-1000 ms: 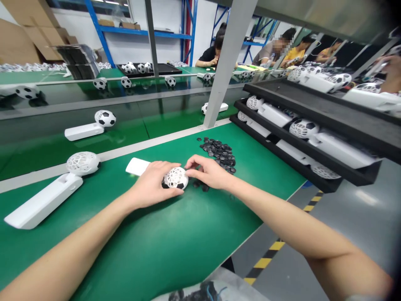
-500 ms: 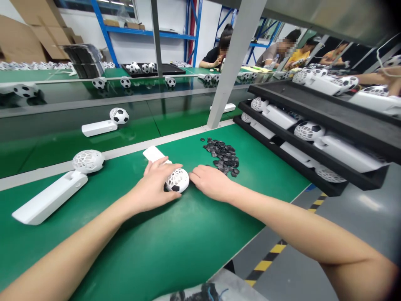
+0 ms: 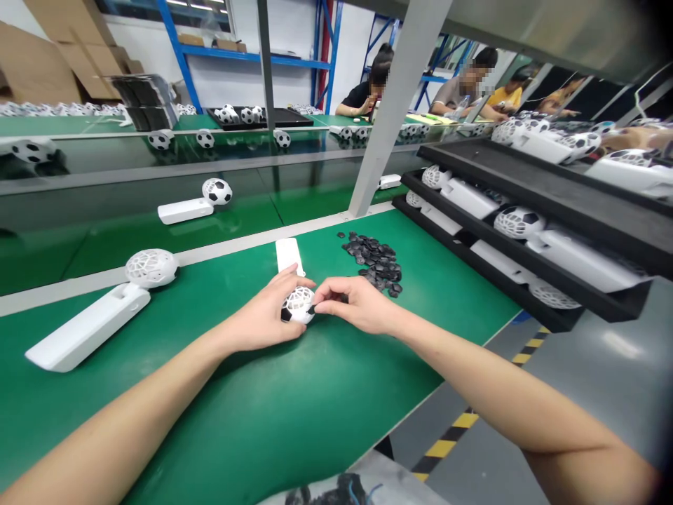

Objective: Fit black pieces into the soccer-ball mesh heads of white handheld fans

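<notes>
You have two fans on your mat: one [image 3: 295, 293] under your hands, its white handle pointing away from you toward the mat's far edge, and a spare fan [image 3: 99, 308] lying well off to the left with an all-white cage. A third fan [image 3: 193, 203] with its black patches fitted lies on the belt [image 3: 131, 235] beyond. One heap of black pieces [image 3: 376, 263] sits just beyond your right hand; there are too many to count. To the right, three stacked black trays [image 3: 547, 210] hold more fans, and their near corner hangs past the mat's edge. The mat [image 3: 273, 407] in front of your forearms is bare green down to its near edge, and there is open room between the two fans. Your left hand [image 3: 263, 315] curls around the fan's round head, fingers closed on it, palm down. Your right hand [image 3: 353, 303] has thumb and forefinger pinched on a small black piece [image 3: 311, 308] held right against the cage; the other fingers are loosely curled.
</notes>
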Tool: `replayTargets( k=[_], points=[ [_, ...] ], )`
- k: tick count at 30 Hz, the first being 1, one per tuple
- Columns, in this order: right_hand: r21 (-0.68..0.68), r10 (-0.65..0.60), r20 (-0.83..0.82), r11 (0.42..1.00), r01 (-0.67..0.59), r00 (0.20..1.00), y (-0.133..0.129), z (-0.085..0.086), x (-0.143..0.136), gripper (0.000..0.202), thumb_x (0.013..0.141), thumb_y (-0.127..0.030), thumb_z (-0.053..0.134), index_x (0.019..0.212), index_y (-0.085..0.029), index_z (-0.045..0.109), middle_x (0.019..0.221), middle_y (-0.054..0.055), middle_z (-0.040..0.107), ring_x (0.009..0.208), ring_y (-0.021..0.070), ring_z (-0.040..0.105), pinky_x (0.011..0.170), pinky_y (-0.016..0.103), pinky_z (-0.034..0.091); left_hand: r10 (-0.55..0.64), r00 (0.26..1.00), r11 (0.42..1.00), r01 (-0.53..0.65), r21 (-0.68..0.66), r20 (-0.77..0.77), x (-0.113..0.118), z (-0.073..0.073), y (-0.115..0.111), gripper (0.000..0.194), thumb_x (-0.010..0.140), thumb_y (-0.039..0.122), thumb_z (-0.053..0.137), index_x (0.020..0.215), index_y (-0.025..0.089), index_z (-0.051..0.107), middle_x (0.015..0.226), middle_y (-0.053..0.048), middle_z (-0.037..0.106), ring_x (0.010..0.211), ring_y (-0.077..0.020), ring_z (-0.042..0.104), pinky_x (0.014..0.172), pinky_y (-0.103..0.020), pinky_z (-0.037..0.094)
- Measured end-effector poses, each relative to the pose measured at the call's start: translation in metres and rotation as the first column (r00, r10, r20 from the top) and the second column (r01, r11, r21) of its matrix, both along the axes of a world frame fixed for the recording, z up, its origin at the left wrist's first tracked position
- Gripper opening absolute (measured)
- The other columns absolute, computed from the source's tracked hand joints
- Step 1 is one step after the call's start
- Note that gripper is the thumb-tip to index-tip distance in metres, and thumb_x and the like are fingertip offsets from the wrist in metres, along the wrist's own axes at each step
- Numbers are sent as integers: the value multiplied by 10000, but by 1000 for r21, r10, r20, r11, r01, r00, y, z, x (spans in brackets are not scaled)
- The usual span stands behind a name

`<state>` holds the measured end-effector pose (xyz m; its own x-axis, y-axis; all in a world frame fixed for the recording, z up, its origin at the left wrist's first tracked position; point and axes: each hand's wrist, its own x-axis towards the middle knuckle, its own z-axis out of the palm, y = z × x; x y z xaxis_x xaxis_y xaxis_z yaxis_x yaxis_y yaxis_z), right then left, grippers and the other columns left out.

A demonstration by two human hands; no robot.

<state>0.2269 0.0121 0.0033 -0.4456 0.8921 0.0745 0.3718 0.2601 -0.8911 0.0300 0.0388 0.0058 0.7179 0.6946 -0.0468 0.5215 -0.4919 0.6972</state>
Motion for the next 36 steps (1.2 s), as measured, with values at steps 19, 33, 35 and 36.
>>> replayTargets(
  k=[19,33,35,36],
  points=[
    [-58,-24,83,998,28,996,23,-2,6,120,726,-271,618,727,-164,563,696,-17,585,642,95,522,611,236,425,69,996,998,-70,9,63,7,-6,-3,354,735,312,552,1075,236,488,1317,-63,400,1339,-261,121,1051,-478,208],
    [258,-167,722,965,-37,671,32,-6,34,110,780,-201,574,863,-186,645,901,43,617,839,168,564,702,257,421,180,982,984,-180,12,-50,-13,2,15,492,710,333,576,1176,262,435,1153,-42,403,1081,-241,432,933,-391,358],
    [283,-169,755,955,-84,633,29,-6,32,118,790,-208,561,884,-178,626,901,49,613,822,172,562,662,256,414,201,977,980,-201,-1,-67,-15,3,15,497,719,372,569,1186,275,431,1157,-45,402,1055,-241,454,905,-389,380],
    [304,-176,779,945,-118,602,27,-6,30,114,800,-203,545,880,-170,619,885,55,612,805,176,561,646,262,409,185,980,983,-186,1,-70,-16,3,15,498,725,389,564,1192,279,429,1155,-46,407,1041,-238,465,895,-384,388]
  ],
)
